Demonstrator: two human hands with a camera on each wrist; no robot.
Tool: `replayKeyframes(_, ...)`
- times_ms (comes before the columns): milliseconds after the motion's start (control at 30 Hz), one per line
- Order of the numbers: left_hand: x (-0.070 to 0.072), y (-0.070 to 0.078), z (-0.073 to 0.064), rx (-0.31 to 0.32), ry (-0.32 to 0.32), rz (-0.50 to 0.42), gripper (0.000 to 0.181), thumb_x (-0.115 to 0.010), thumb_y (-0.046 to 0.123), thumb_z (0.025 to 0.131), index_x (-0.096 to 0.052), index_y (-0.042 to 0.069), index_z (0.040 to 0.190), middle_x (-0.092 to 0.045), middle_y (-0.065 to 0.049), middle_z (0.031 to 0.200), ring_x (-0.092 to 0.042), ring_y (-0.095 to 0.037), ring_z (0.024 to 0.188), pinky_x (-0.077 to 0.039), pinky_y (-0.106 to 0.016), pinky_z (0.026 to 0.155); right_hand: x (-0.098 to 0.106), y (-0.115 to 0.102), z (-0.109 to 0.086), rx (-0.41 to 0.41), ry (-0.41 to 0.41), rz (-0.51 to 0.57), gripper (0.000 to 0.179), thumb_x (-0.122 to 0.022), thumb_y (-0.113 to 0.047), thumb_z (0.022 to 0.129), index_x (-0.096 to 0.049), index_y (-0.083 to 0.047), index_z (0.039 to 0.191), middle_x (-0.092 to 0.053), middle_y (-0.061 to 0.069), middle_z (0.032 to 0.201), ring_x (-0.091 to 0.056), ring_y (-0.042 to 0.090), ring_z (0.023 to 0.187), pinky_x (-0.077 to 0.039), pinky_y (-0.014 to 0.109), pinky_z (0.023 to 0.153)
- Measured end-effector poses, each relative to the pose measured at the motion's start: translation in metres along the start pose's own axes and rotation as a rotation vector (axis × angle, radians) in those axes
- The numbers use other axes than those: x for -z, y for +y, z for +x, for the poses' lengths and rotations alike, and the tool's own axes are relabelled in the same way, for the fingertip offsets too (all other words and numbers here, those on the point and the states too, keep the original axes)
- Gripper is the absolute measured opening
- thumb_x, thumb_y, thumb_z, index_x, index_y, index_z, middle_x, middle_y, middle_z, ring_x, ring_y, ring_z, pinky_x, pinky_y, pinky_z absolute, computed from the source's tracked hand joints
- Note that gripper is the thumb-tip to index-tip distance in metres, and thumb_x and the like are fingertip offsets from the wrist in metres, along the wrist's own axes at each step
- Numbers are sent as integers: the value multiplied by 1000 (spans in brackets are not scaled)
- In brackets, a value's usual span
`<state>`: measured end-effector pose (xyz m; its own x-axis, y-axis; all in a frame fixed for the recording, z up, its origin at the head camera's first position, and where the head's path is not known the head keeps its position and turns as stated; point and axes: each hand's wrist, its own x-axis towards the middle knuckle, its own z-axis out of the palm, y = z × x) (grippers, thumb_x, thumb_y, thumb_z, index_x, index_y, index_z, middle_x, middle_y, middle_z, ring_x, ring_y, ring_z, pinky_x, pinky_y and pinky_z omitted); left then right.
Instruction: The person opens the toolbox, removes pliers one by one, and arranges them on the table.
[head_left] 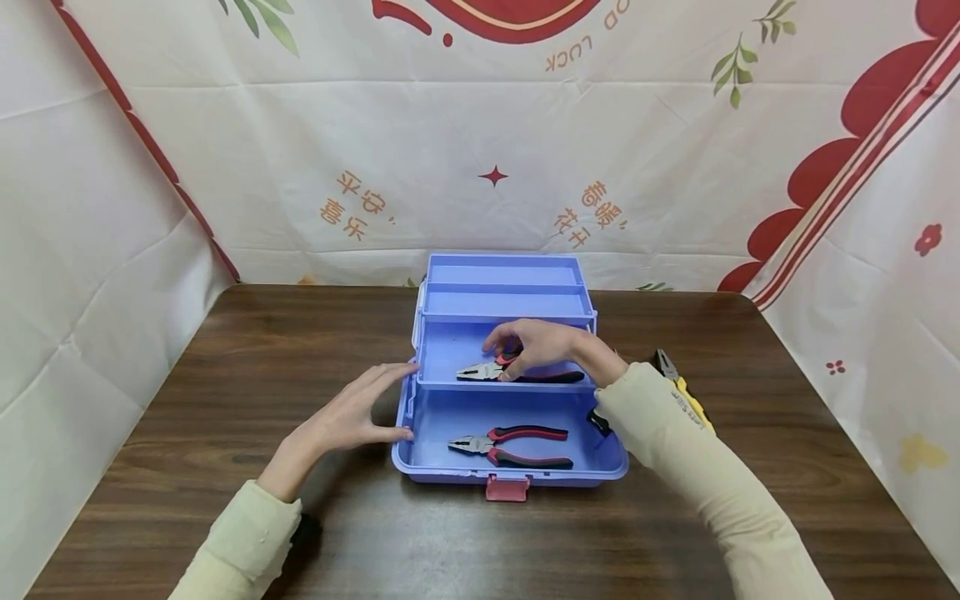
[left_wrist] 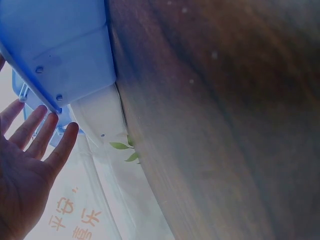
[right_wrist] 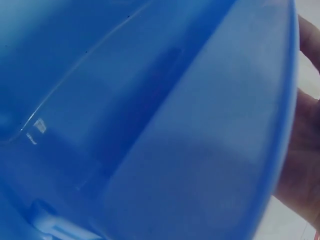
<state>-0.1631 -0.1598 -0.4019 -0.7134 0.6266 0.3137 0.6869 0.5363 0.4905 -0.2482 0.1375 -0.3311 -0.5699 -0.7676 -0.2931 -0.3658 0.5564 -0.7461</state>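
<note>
A blue toolbox [head_left: 450, 477] stands with its lid up and its tray raised. My left hand [head_left: 341, 417] lies along its left side, fingers nearly straight and fingertips at the edge; these fingers also show in the left wrist view beside the blue wall [left_wrist: 75, 60]. Over the raised tray [head_left: 446, 337], my right hand [head_left: 543, 343] bends loosely above red-and-black combination pliers [head_left: 551, 377]. Its thumb is at the pliers' pivot, with a gap to the fingertips. Similar pliers [head_left: 532, 462] lie in the bottom compartment, jaws to the left.
Yellow-handled pliers [head_left: 693, 402] lie on the brown wooden table [head_left: 315, 333], right of the toolbox and partly behind the right sleeve. A pink latch [head_left: 507, 489] hangs at the toolbox front. A printed white cloth [head_left: 450, 208] covers the wall behind.
</note>
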Motion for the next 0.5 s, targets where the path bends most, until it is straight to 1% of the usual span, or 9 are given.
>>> replayKeyframes(100, 0, 1, 1, -3, 4, 0, 84, -72, 44, 68, -35, 9, 134, -39, -4, 131, -35, -17, 117, -30, -41, 94, 1, 0, 2, 10, -33, 22, 44, -67, -4, 77, -50, 3, 117, -50, 10, 84, -43, 18, 73, -37, 26, 63)
replayKeyframes(200, 0, 1, 1, -3, 7, 3, 84, -72, 44, 68, -35, 9, 134, -39, -4, 131, -35, -17, 117, -30, -41, 94, 3, 0, 3, 21, -56, 16, 43, -65, -3, 77, -51, 2, 117, -47, 6, 77, -40, 16, 66, -34, 26, 59)
replayKeyframes(300, 0, 1, 1, 2, 3, 2, 83, -72, 44, 68, -35, 9, 134, -39, -4, 131, -35, -17, 118, -30, -41, 94, 3, 0, 3, 39, -68, 3, 40, -64, -2, 77, -52, 1, 116, -46, 6, 76, -39, 16, 66, -33, 26, 59)
replayKeyframes(367, 0, 1, 0, 5, 0, 1, 83, -72, 44, 68, -35, 9, 134, -39, -4, 131, -35, -17, 118, -30, -41, 94, 2, 0, 2, 42, -65, -10, 39, -64, -1, 77, -54, -1, 115, -47, 7, 80, -39, 16, 68, -34, 26, 60)
replayKeyframes(500, 0, 2, 0, 8, 0, -1, 83, -73, 43, 68, -35, 9, 135, -39, -5, 131, -34, -17, 118, -30, -41, 95, 2, -2, 1, 16, -48, -40, 38, -66, -2, 76, -55, -4, 112, -49, 8, 87, -41, 18, 75, -37, 27, 63)
